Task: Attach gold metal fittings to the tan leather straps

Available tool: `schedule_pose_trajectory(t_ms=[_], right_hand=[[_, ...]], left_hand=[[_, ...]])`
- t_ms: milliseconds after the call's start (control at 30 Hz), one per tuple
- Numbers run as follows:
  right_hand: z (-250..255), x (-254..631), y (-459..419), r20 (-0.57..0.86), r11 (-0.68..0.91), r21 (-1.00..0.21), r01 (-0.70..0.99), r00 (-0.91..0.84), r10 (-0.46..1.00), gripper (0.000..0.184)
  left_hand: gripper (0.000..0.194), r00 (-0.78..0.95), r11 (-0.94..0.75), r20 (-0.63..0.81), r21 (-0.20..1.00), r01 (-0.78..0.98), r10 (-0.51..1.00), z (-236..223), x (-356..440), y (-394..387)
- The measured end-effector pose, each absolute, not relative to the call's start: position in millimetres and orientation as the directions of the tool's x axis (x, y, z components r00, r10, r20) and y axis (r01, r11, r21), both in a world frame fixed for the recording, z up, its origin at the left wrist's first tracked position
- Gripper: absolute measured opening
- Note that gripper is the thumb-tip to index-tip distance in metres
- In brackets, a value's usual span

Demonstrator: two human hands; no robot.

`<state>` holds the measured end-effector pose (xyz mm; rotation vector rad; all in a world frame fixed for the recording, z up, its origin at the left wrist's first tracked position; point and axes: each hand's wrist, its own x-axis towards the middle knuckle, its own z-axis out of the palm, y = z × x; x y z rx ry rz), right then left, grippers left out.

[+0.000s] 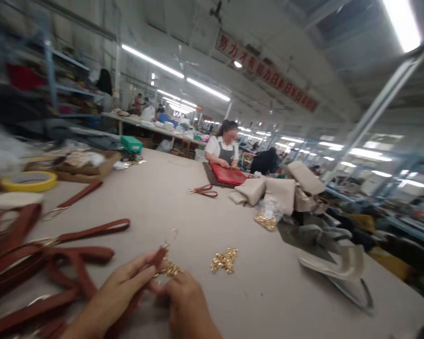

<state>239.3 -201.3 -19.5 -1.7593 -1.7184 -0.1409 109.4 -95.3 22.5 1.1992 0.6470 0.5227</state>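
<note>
My left hand [118, 292] grips the end of a brown leather strap [159, 258] at the bottom of the view. Close beside it, my right hand [187, 306] pinches small gold metal fittings [169, 270] against that strap end. Both hands are closed and touch each other. Several more brown straps [56, 256] lie in a heap on the grey table [162, 202] to my left. A small pile of gold hardware [225, 260] lies just right of my hands.
A clear bag of gold fittings [267, 215] and beige bags [286, 190] lie at the right. A person [224, 148] works on a red piece [229, 174] across the table. A yellow tape roll [30, 181], a cardboard tray [77, 165] and a green box [131, 143] sit far left.
</note>
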Motion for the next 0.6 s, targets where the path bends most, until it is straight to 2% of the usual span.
schedule_pose_trajectory(t_ms=[67, 233, 333, 400, 467, 533, 600], right_hand=[[-15.1, 239.5, -207.7, 0.480, 0.083, -0.419, 0.904, 0.143, 0.866, 0.025], [-19.6, 238.2, -208.0, 0.407, 0.012, -0.407, 0.913, 0.170, 0.897, 0.028], [-13.7, 240.0, -210.8, 0.398, 0.021, -0.521, 0.853, 0.221, 0.890, 0.026], [-4.3, 243.5, -214.0, 0.367, 0.040, -0.706, 0.707, 0.317, 0.875, 0.023], [6.0, 247.9, -216.6, 0.288, 0.057, -0.886, 0.459, 0.450, 0.846, 0.016], [13.5, 251.5, -217.5, 0.205, 0.096, -0.970, 0.222, 0.544, 0.814, 0.008], [17.0, 252.7, -217.3, 0.177, 0.152, -0.984, 0.092, 0.575, 0.798, 0.009]], left_hand=[[0.046, 0.751, 0.290, -0.168, 0.956, -0.032, 0.638, 24.8, 111.1, -98.2], [0.042, 0.775, 0.306, -0.158, 0.951, -0.047, 0.612, 19.8, 112.9, -102.6], [0.043, 0.777, 0.296, -0.153, 0.954, -0.045, 0.610, 18.8, 112.3, -103.3], [0.041, 0.779, 0.270, -0.154, 0.963, -0.021, 0.608, 21.4, 111.8, -104.0], [0.040, 0.784, 0.238, -0.162, 0.971, 0.018, 0.599, 25.1, 111.4, -105.4], [0.041, 0.795, 0.213, -0.165, 0.976, 0.046, 0.583, 28.1, 111.2, -107.7], [0.040, 0.811, 0.199, -0.171, 0.978, 0.069, 0.559, 30.2, 111.2, -110.9]])
